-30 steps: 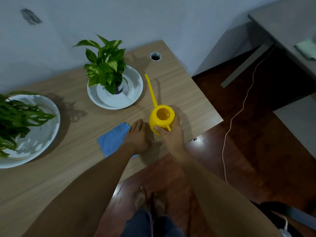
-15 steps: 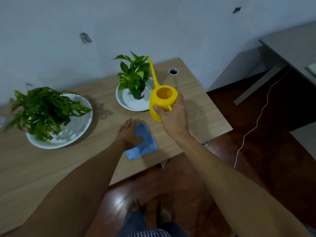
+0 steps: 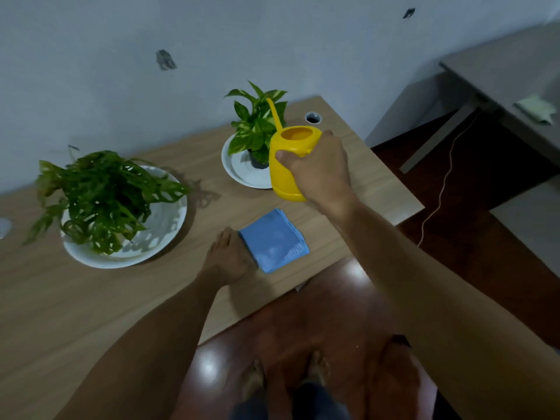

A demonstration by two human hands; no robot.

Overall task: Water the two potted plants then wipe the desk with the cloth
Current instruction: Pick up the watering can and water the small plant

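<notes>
My right hand point(image 3: 318, 171) grips the handle of a yellow watering can point(image 3: 285, 156) held in the air above the desk, its thin spout reaching up into the leaves of the small potted plant point(image 3: 257, 125) on a white saucer point(image 3: 239, 171). The large leafy plant point(image 3: 100, 192) sits in a wide white dish point(image 3: 163, 234) at the left. A folded blue cloth point(image 3: 274, 239) lies near the desk's front edge. My left hand point(image 3: 227, 257) rests flat on the desk, touching the cloth's left edge.
The wooden desk point(image 3: 75, 298) stands against a pale wall and has a cable hole point(image 3: 313, 117) at its far right corner. A white cable point(image 3: 439, 192) trails over the dark floor. A grey table point(image 3: 500, 71) stands at the right. My bare feet point(image 3: 288, 377) are below.
My right hand lifted the watering can off the desk and carried it toward the small plant. My left hand slid from on top of the cloth to its left edge.
</notes>
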